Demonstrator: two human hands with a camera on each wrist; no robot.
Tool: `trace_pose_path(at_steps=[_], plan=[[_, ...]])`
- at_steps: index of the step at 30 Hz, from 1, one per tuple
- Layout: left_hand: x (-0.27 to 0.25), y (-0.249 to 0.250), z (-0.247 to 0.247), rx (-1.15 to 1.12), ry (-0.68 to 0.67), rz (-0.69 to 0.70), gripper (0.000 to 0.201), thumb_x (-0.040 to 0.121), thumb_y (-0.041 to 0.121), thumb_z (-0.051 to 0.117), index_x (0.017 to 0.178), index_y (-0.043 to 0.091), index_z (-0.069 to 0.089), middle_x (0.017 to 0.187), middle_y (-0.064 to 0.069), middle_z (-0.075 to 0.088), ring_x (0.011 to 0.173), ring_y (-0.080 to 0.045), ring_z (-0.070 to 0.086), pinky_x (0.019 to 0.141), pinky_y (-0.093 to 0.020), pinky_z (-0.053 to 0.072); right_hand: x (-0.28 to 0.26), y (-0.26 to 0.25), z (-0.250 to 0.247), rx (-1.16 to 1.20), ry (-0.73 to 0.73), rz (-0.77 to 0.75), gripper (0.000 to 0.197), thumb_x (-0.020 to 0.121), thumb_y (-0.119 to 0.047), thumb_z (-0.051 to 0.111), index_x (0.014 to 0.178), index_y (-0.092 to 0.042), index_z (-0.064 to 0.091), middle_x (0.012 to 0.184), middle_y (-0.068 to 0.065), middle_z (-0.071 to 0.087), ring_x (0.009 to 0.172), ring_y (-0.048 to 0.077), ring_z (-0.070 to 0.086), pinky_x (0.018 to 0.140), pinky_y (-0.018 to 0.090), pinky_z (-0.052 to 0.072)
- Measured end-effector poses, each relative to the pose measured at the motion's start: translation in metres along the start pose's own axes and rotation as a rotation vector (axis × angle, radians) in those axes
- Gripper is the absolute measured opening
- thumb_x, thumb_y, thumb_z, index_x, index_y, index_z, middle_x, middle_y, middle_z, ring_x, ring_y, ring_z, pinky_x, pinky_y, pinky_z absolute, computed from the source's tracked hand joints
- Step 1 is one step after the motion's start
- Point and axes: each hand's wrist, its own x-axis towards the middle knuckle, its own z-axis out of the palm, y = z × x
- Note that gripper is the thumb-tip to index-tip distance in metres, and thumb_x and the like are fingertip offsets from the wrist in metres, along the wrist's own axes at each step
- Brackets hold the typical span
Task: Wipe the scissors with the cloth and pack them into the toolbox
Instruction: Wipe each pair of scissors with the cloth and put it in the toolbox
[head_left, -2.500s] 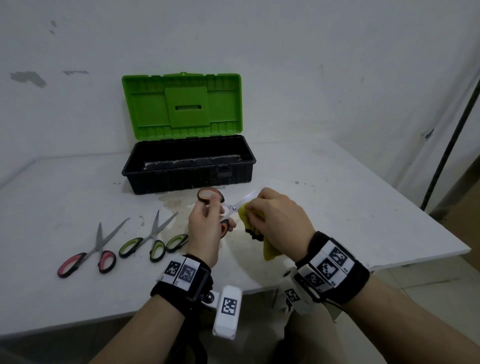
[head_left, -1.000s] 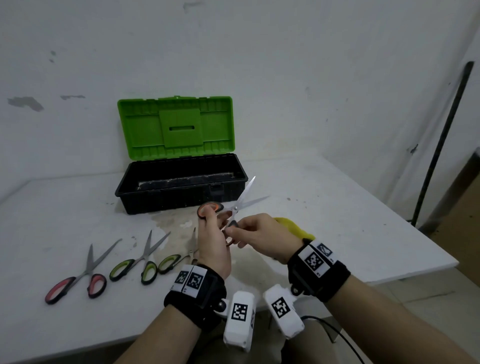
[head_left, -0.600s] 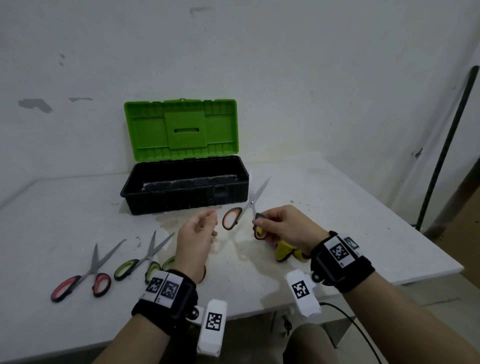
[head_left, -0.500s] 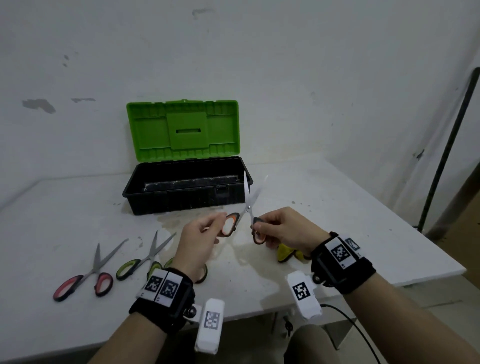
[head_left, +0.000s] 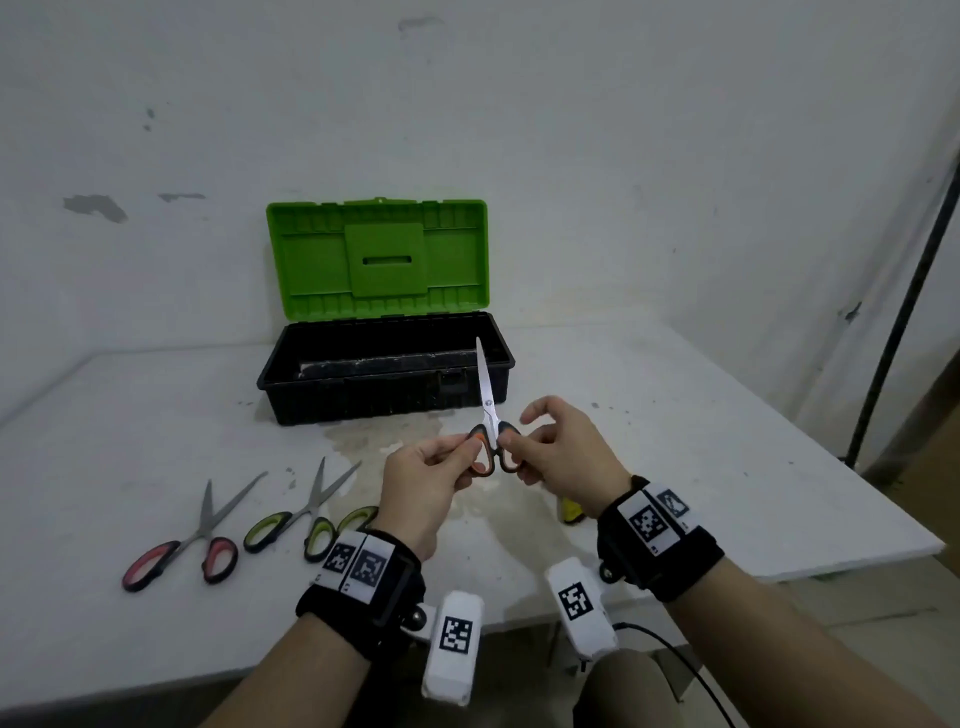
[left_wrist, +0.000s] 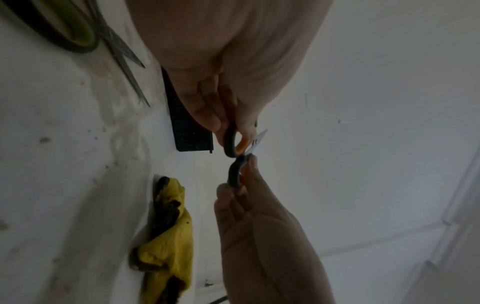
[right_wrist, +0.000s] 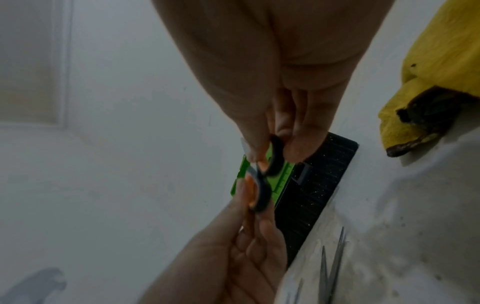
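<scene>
I have stopped wiping: the yellow cloth (left_wrist: 168, 246) has left my right hand (head_left: 563, 449) and now lies crumpled on the bench (head_left: 727, 467), near its front edge, below that hand. The orange-handled scissors (head_left: 488, 431), gripped by my left hand (head_left: 423, 480) alone during the wipe, passed briefly to the right hand alone and are now pinched by both, one handle loop each. Their blades, spread apart half a second ago, have come together and point up toward the toolbox (head_left: 384, 379). My view has also tipped upward a little.
</scene>
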Motion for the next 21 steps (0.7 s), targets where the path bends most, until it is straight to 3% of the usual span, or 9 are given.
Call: trace_pose_path(at_steps=[4,7,11,13,17,21], plan=[[0.008,0.009,0.011,-0.068,0.08,-0.009,0.011,0.089,0.011,0.074,0.099,0.007,0.076,0.082,-0.01,0.076,0.068,-0.01,0.07,0.065,-0.017,0.055,0.006,-0.005,0.014,-0.204,0.179,-0.122,0.03,0.076,-0.039,0.077,0.076,-0.015,0.06,0.065,-0.002,0.065,0.056,0.016,0.062,0.057,0.036,0.056],[0.014,0.018,0.017,-0.074,0.098,0.0,0.014,0.089,0.015,0.075,0.1,0.007,0.076,0.085,-0.009,0.076,0.073,-0.012,0.07,0.067,-0.018,0.055,0.015,-0.014,0.019,-0.309,0.214,-0.141,0.039,0.073,-0.051,0.077,0.078,-0.014,0.065,0.065,-0.001,0.061,0.06,0.021,0.061,0.055,0.037,0.056],[0.029,0.031,0.006,0.037,0.025,0.022,0.009,0.09,0.019,0.073,0.096,0.013,0.075,0.085,-0.004,0.075,0.073,-0.008,0.067,0.066,-0.017,0.051,0.028,-0.029,0.024,-0.412,0.224,-0.172,0.038,0.079,-0.044,0.072,0.073,-0.007,0.07,0.063,0.005,0.064,0.06,0.02,0.057,0.053,0.029,0.047],[0.047,0.042,-0.013,0.098,0.004,0.068,0.005,0.093,0.02,0.069,0.094,0.018,0.074,0.085,-0.001,0.073,0.077,-0.012,0.065,0.07,-0.023,0.051,0.04,-0.037,0.024,-0.454,0.221,-0.152,0.042,0.081,-0.042,0.071,0.067,-0.002,0.069,0.059,0.009,0.063,0.056,0.02,0.054,0.05,0.028,0.04],[0.109,0.07,-0.081,0.267,0.137,0.179,0.019,0.097,0.021,0.062,0.113,0.019,0.071,0.096,0.003,0.071,0.089,-0.016,0.068,0.085,-0.034,0.057,0.078,-0.047,0.021,-0.53,0.226,-0.075,0.051,0.082,-0.044,0.07,0.058,0.0,0.066,0.048,0.01,0.055,0.049,0.021,0.053,0.044,0.023,0.035],[0.173,0.085,-0.152,0.454,0.251,0.205,0.032,0.09,0.028,0.063,0.117,0.014,0.072,0.114,-0.009,0.073,0.109,-0.026,0.068,0.104,-0.046,0.05,0.133,-0.057,0.028,-0.639,0.215,0.035,0.051,0.082,-0.049,0.069,0.06,-0.004,0.059,0.048,0.004,0.047,0.043,0.015,0.046,0.039,0.021,0.028]])
